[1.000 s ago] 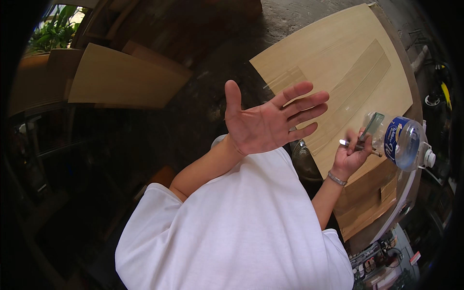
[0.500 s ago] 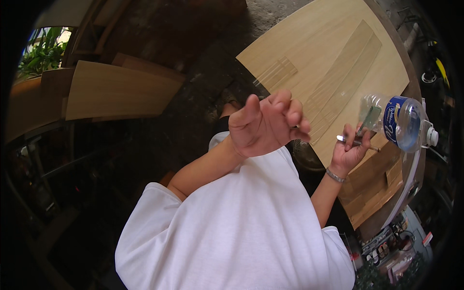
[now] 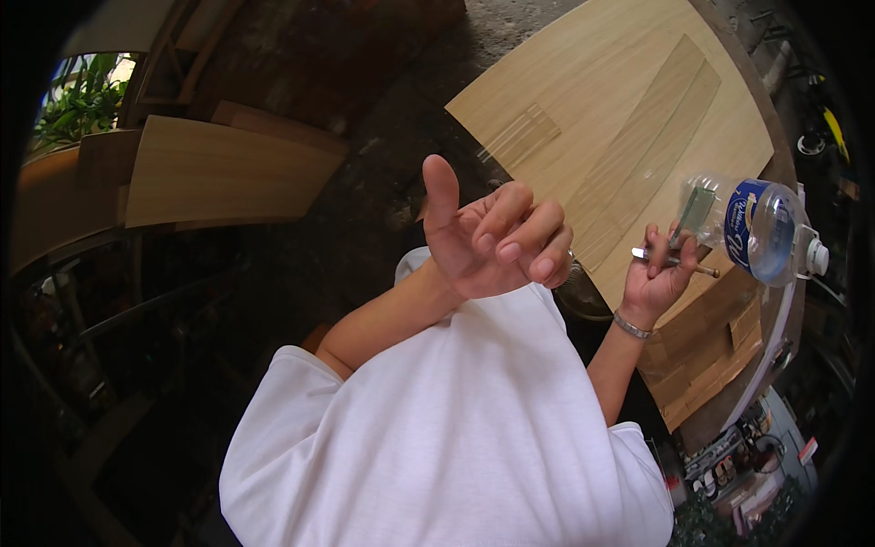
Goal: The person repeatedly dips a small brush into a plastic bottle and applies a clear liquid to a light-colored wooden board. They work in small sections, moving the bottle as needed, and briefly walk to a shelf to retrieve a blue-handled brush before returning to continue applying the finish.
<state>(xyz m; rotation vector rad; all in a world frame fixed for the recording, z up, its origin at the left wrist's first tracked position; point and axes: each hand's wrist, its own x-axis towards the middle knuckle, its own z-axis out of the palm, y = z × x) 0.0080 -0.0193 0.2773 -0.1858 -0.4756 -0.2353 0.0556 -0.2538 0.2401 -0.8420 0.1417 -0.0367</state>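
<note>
While left hand [image 3: 478, 242] curls loosely, thumb raised | right hand [image 3: 658, 287] pinches slim tool [image 3: 706, 270] and green glass [image 3: 694, 216] | bottle [image 3: 763, 233] near

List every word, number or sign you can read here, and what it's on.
Clear plastic bottle: its blue label bears white lettering, which I won't copy out.
Red-and-white tag, lower right: too small to read.
Glass strip and pen-shaped tool at the right hand: no readable text.

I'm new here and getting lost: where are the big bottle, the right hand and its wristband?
Bottle [image 3: 749, 230]: head view, on its blue-labelled side.
Right hand [image 3: 658, 285]: head view, on the palm.
Wristband [image 3: 631, 326]: head view, on its middle.
</note>
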